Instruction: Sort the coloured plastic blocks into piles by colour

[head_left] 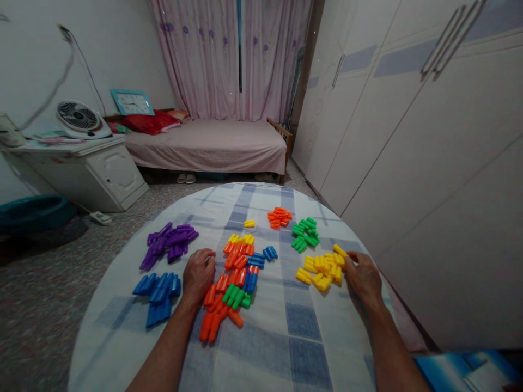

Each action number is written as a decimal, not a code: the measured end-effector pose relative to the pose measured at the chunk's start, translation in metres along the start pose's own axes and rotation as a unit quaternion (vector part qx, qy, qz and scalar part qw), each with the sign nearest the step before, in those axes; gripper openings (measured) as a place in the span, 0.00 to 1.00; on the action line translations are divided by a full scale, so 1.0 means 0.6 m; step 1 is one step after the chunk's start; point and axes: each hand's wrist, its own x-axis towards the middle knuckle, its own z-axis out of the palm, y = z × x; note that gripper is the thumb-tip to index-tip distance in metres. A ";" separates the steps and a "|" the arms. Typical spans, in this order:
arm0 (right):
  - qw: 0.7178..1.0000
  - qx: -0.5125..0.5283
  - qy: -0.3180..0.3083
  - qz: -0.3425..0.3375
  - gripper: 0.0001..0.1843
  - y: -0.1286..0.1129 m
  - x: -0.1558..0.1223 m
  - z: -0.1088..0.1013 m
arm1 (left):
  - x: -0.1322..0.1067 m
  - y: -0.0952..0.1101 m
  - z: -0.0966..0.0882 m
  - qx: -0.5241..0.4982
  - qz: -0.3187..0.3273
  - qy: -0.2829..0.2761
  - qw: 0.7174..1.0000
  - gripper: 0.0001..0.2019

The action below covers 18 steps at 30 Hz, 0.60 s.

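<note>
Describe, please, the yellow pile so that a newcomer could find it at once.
On the round table, go to the right side, where the person's right hand is. The yellow pile lies just left of that hand, many small pieces together. Unlike the green pile and the orange pile beyond it, it is all yellow and spreads wider.

The blue pieces (163, 287) and purple pieces (177, 238) towards the left edge of the bench (265, 359) look like smooth plastic, glossy enough to catch highlights. The orange pieces (235, 256), green pieces (305, 226) and yellow pieces (322, 264) have the same slick plastic look. Matt woven cloth (339, 332), lightly creased, covers the bench to its far edge. The curtains (204, 60) are cloth with a faint sheen; the sheet (216, 141) is matt fabric. The bed end (280, 130) looks like wood, the fan (79, 117) smooth plastic. The wardrobe (429, 163) has smooth, low-sheen panels and shiny metal-looking handles (443, 41).
</note>
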 end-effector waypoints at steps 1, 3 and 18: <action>1.000 0.009 -0.005 0.003 0.20 -0.002 -0.003 0.001 | 0.000 0.001 0.000 0.000 -0.002 0.000 1.000 0.14; 1.000 0.019 -0.014 0.014 0.21 -0.006 -0.007 0.002 | 0.000 0.003 -0.001 0.001 -0.008 0.001 1.000 0.14; 0.981 0.148 -0.045 -0.115 0.17 -0.135 0.013 0.023 | -0.002 0.017 -0.008 0.002 -0.018 0.002 1.000 0.13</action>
